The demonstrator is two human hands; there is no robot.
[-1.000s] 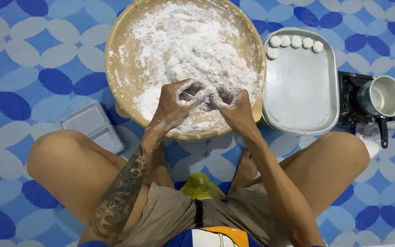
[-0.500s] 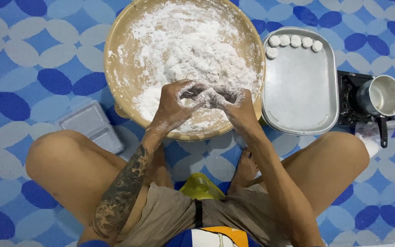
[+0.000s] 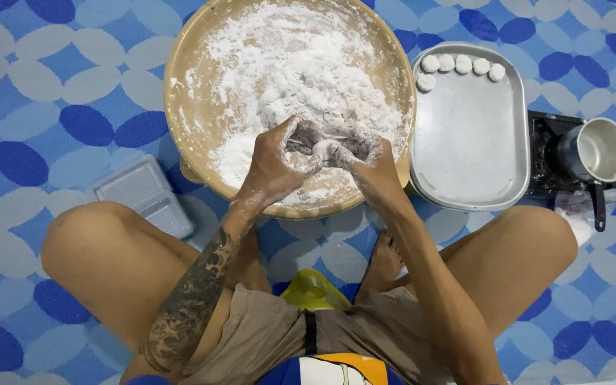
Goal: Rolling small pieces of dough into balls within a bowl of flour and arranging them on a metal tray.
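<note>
Little had moved since the frame a second earlier: both hands kept to the same spot at the near rim of the round tan basin [image 3: 180, 107], the fingers only curling tighter around the lump between them.

Head view: the left hand [image 3: 274, 160] and right hand [image 3: 365, 160], both caked in flour, were cupped together and pressing a small piece of white dough [image 3: 324, 147] between fingers and palms, held low over the basin so that loose flour would fall back in. A heap of white flour [image 3: 301, 71] filled the basin's middle and far side. Just beside the basin's right edge lay a metal tray [image 3: 468, 142], close enough for a short reach; five small white dough balls [image 3: 461, 65] sat in its far corner, the remainder bare. Right of the tray, a metal pot [image 3: 597, 151] stood on a dark burner [image 3: 542, 153]. A grey lidded box [image 3: 144, 194] lay on the blue patterned floor [image 3: 23, 85] near the left knee.
</note>
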